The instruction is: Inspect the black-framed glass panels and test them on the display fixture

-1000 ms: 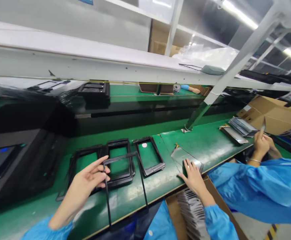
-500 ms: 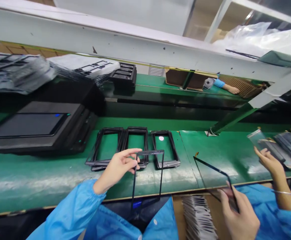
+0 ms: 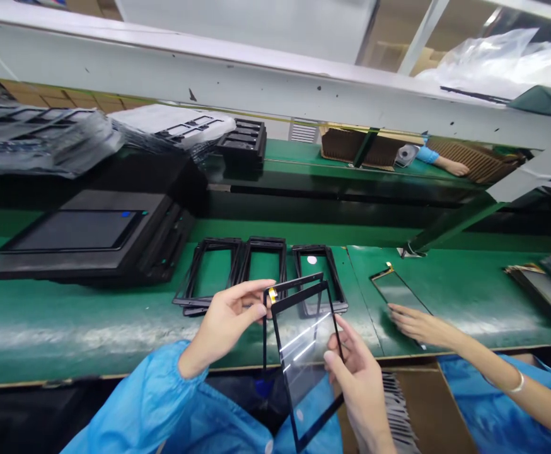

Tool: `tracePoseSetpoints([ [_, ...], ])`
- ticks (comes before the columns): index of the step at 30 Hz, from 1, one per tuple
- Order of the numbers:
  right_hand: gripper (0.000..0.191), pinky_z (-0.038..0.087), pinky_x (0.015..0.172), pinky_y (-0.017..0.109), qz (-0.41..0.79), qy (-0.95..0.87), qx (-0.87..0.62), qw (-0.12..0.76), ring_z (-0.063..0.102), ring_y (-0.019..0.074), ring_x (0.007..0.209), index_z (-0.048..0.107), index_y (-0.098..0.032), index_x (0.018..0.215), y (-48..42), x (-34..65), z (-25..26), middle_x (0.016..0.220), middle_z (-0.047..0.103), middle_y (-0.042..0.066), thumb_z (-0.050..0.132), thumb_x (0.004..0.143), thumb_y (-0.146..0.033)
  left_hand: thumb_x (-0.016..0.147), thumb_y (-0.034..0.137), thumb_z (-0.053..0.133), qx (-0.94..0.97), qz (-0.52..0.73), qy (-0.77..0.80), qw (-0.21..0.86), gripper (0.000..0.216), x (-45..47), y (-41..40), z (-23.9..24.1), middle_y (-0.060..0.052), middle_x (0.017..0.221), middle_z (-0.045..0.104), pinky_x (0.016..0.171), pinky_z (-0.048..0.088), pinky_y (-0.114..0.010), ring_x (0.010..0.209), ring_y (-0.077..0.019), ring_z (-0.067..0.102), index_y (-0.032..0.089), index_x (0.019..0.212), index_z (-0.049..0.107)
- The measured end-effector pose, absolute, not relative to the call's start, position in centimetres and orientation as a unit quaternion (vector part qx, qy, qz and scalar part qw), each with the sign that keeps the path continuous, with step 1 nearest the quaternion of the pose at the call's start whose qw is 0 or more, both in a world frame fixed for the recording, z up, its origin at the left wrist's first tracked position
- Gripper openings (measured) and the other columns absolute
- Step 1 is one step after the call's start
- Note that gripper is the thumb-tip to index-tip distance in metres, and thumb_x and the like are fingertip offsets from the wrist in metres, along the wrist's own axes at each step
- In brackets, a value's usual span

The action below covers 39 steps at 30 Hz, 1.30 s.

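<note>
My left hand [image 3: 232, 321] pinches a thin black rectangular frame [image 3: 299, 284] by its upper left corner. In my right hand [image 3: 358, 378] is a clear glass touch panel with a black border [image 3: 304, 347], gripped by its right edge. The panel is tilted and overlaps the frame from the front, its top close to my left fingertips; whether the two touch I cannot tell. A yellow connector tab [image 3: 272, 294] shows at the panel's upper left. Behind my hands, stacks of black frames [image 3: 212, 243] lie on the green bench [image 3: 128, 328].
At the left, a dark screen [image 3: 74, 230] tops a stack of black foam trays [image 3: 157, 252]. A co-worker's hand [image 3: 415, 325] rests on another glass panel [image 3: 401, 290] at the right. More panels [image 3: 540, 293] lie farther right. A white beam [image 3: 256, 79] crosses above the bench.
My right hand has brought the glass panel left, in front of the frame. The co-worker has set a panel on the bench. The view has shifted slightly.
</note>
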State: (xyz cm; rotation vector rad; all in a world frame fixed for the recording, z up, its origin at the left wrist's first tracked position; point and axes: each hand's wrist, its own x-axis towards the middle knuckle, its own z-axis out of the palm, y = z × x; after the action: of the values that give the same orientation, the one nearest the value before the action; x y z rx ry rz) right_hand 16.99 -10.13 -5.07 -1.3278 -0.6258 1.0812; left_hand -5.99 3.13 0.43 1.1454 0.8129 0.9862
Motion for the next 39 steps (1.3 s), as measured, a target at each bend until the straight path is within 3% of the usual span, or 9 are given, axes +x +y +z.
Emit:
tracePoseSetpoints([
  [17,0.063,0.052,0.050,0.021,0.425,-0.271,-0.609,0.612,0.061,0.0144,0.067,0.068,-0.032,0.140,-10.4,16.1,-4.4,0.087,0.066,-0.002,0.086,0.080,-0.033,0.084,0.019,0.084,0.497,0.431,0.369,0.657,0.036,-5.8,2.3,0.5,-0.005,0.089,0.082,0.066,0.064,-0.022,0.074,-0.0165,0.077,0.023,0.119,0.083],
  [23,0.065,0.060,0.070,0.027,0.363,-0.281,-0.649,0.607,0.067,0.0173,0.080,0.066,-0.031,0.143,-10.3,15.2,-4.8,0.092,0.070,0.000,0.084,0.081,-0.035,0.081,0.026,0.087,0.472,0.418,0.383,0.675,0.042,-5.7,2.2,0.1,-0.007,0.088,0.081,0.063,0.063,-0.023,0.073,-0.0168,0.074,0.020,0.123,0.082],
  [39,0.068,0.054,0.055,0.022,0.406,-0.256,-0.650,0.588,0.061,0.0158,0.074,0.063,-0.031,0.147,-10.1,14.2,-3.9,0.092,0.066,-0.001,0.083,0.082,-0.038,0.079,0.029,0.091,0.413,0.417,0.376,0.717,0.050,-5.3,2.3,-0.9,-0.007,0.090,0.078,0.060,0.062,-0.022,0.075,-0.0176,0.076,0.021,0.126,0.080],
])
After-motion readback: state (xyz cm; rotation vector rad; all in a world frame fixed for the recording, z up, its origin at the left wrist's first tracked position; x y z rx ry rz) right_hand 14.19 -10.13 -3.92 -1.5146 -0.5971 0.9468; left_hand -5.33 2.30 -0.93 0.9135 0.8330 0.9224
